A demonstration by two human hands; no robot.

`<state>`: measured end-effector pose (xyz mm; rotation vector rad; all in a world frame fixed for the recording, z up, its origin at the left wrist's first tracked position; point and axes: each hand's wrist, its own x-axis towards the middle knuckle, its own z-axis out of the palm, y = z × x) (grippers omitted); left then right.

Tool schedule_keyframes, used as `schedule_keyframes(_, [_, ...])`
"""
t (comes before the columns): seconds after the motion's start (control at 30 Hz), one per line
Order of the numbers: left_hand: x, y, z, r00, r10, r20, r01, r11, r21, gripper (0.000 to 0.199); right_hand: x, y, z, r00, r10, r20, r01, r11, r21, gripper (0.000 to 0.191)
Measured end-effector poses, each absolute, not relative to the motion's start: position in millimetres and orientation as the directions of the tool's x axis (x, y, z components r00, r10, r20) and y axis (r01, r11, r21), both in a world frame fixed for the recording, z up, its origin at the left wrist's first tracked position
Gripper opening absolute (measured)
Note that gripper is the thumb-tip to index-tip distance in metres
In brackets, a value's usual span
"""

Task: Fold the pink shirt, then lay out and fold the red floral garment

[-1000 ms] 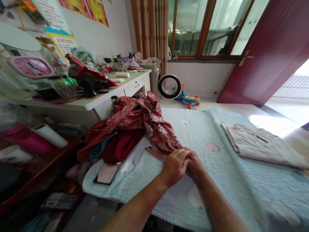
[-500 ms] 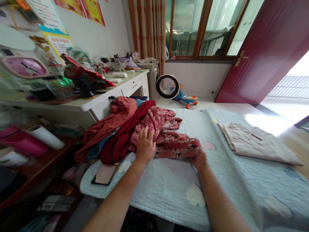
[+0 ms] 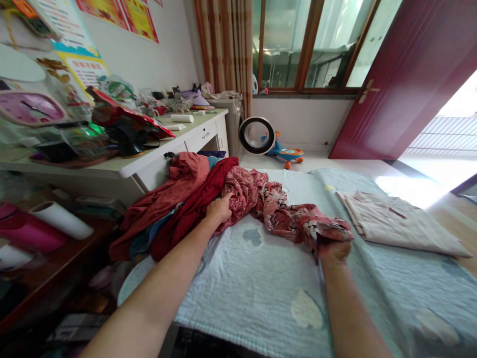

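My left hand point(image 3: 219, 211) is closed at the near edge of a red garment with a fine white pattern point(image 3: 244, 191), beside the dark red cloth point(image 3: 190, 211). My right hand point(image 3: 335, 250) is closed on the end of a pink floral garment point(image 3: 298, 219), which stretches, bunched and twisted, across the light blue quilt point(image 3: 257, 283). The floral garment's other end lies against the patterned red one. Further left in the pile is a salmon-coloured garment point(image 3: 167, 194).
A folded beige garment point(image 3: 402, 219) lies on the quilt at the right. A cluttered desk point(image 3: 149, 161) stands at the left, with a washing machine point(image 3: 233, 124) beyond it. A blue and orange ride-on toy point(image 3: 286, 150) is on the floor.
My right hand has moved right, drawing the floral garment out from the pile. My left hand has shifted slightly and its fingers have closed. The phone-like object at the pile's near edge is no longer visible.
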<state>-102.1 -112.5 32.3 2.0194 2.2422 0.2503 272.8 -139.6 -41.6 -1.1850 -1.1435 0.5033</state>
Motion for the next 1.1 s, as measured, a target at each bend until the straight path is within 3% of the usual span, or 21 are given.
schedule_keyframes(0.13, [-119, -88, 50, -0.12, 0.964, 0.237, 0.866, -0.015, 0.5, 0.056, 253, -140, -41, 0.481, 0.824, 0.299, -0.111, 0.396, -0.912, 0.035])
schedule_keyframes(0.23, [-141, -72, 73, -0.217, 0.871, 0.441, 0.806, -0.095, 0.584, 0.047, 243, -146, -35, 0.409, 0.885, 0.224, -0.256, 0.347, -0.902, 0.025])
schedule_keyframes(0.3, [-159, -70, 90, -0.278, 0.748, 0.603, 0.853, -0.096, 0.513, 0.044, 239, -150, -30, 0.397, 0.903, 0.162, -0.361, 0.316, -0.878, 0.023])
schedule_keyframes(0.43, [-193, -92, 108, -0.296, 0.657, 0.693, 0.899, -0.055, 0.435, 0.044, 235, -154, -20, 0.349, 0.937, 0.024, -0.6, 0.243, -0.762, 0.019])
schedule_keyframes(0.57, [-212, -127, 98, -0.129, 0.631, 0.765, 0.989, 0.027, 0.144, 0.033, 230, -154, -14, 0.311, 0.949, -0.053, -0.675, 0.181, -0.715, 0.018])
schedule_keyframes(0.63, [-216, -139, 88, -0.097, 0.663, 0.742, 0.995, 0.077, 0.062, 0.032, 228, -154, -13, 0.319, 0.945, -0.069, -0.675, 0.176, -0.717, 0.02])
schedule_keyframes(0.73, [-215, -145, 79, -0.091, 0.806, 0.585, 0.989, 0.141, -0.039, 0.029, 227, -153, -15, 0.339, 0.939, -0.056, -0.662, 0.196, -0.723, 0.022])
schedule_keyframes(0.87, [-182, -145, 90, -0.141, 0.869, 0.474, 0.976, 0.203, -0.081, 0.029, 228, -149, -23, 0.344, 0.939, -0.017, -0.606, 0.208, -0.768, 0.024])
schedule_keyframes(1.0, [-121, -132, 91, 0.069, 0.824, 0.563, 0.994, -0.009, -0.108, 0.046, 230, -146, -30, 0.402, 0.915, -0.043, -0.595, 0.226, -0.771, 0.027])
schedule_keyframes(1.1, [-93, -110, 65, 0.298, 0.851, 0.433, 0.954, -0.247, -0.171, 0.052, 231, -145, -32, 0.41, 0.911, -0.046, -0.598, 0.23, -0.768, 0.028])
